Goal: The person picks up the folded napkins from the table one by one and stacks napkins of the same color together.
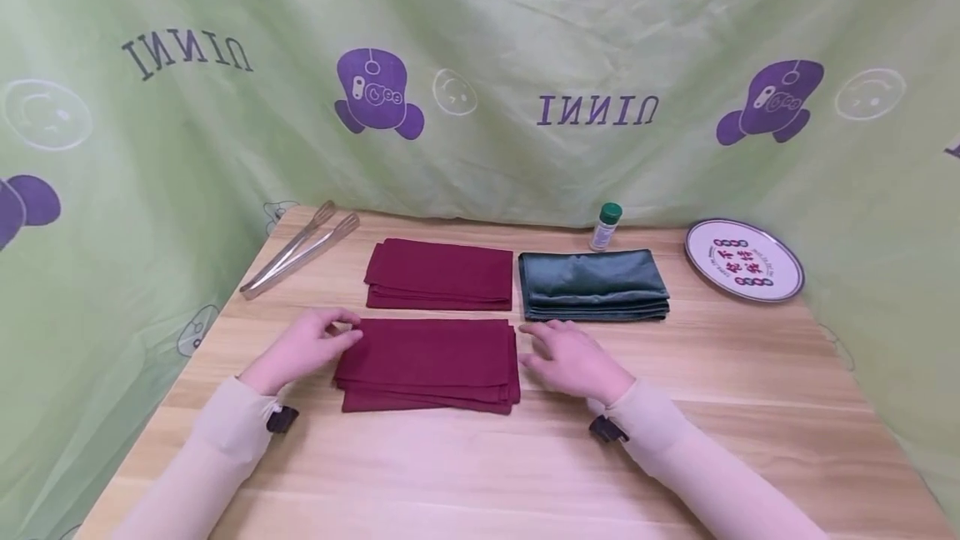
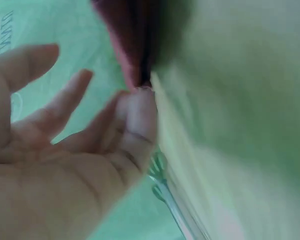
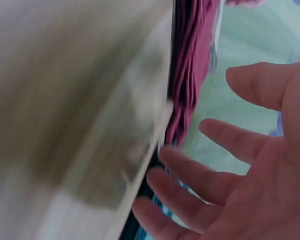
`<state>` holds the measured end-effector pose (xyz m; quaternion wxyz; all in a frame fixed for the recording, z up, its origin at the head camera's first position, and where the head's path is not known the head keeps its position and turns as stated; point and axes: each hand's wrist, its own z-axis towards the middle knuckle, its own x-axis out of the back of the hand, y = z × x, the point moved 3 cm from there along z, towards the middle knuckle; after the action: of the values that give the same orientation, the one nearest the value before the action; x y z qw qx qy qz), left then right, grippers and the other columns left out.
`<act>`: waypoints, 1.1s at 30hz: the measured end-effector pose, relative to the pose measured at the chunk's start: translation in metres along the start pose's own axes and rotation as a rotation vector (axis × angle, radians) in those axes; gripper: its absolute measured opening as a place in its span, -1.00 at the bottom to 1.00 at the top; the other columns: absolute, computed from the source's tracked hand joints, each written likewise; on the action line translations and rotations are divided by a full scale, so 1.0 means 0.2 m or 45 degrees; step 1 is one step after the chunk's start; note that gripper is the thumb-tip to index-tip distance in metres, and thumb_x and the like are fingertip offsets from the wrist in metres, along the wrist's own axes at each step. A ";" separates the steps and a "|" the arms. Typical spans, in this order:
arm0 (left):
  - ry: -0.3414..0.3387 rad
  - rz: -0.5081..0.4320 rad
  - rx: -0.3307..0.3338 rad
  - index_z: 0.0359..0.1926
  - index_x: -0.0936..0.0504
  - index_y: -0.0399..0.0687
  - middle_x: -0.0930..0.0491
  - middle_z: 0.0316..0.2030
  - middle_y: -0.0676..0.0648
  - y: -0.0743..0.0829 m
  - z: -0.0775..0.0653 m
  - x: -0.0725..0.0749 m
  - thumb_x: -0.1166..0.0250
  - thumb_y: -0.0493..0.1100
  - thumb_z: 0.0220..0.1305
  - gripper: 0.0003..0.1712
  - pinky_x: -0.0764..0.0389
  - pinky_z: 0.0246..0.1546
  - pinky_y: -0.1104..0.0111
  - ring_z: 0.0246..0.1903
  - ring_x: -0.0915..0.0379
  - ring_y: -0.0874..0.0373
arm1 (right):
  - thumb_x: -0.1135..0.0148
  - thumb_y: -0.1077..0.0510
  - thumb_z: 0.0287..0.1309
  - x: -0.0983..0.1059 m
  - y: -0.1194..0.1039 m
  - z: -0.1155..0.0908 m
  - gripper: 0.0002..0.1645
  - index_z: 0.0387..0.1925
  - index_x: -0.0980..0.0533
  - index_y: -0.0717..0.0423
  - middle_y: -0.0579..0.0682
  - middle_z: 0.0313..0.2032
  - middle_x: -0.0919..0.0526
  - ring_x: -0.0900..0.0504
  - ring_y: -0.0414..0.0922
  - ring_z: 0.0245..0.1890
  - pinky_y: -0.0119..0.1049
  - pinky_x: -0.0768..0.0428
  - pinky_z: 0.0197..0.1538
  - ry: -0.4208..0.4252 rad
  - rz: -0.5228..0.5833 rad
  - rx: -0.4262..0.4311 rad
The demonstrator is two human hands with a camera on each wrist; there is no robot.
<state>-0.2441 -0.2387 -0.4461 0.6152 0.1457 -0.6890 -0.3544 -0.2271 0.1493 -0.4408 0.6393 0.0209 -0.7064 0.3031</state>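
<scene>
In the head view a burgundy folded cloth (image 1: 431,357) lies in several uneven layers at the front middle of the table. My left hand (image 1: 307,348) is at its left edge, fingers loosely bent. The left wrist view has the left hand (image 2: 80,135) spread, one fingertip against the burgundy cloth (image 2: 125,40). By the cloth's right edge is my right hand (image 1: 573,359), fingertips close to the side. From the right wrist view, the right hand (image 3: 240,170) has its fingers apart, with stacked burgundy layers (image 3: 190,55) beyond them.
Behind lies a second burgundy folded cloth (image 1: 442,273), beside a dark green satin folded cloth (image 1: 592,283). Metal tongs (image 1: 296,257) lie at the back left. A green-capped shaker bottle (image 1: 604,227) and a white printed plate (image 1: 742,261) are at the back right. A green curtain (image 1: 495,165) hangs behind the table.
</scene>
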 end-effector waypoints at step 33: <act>0.076 -0.187 0.012 -0.02 -0.67 -0.19 -0.55 0.08 -0.21 0.02 -0.06 -0.08 -0.39 -0.32 0.16 -0.68 -0.38 0.15 -0.04 0.12 -0.42 -0.16 | -0.37 0.34 0.03 -0.14 -0.09 0.15 -0.75 -0.23 -0.68 0.01 -0.02 -0.27 -0.56 -0.43 -0.12 -0.31 -0.22 -0.40 -0.15 0.160 0.599 -0.126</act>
<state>-0.2295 -0.2298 -0.4562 0.6070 0.2092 -0.6595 -0.3908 -0.2423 0.1115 -0.4593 0.5940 -0.1944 -0.6646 0.4095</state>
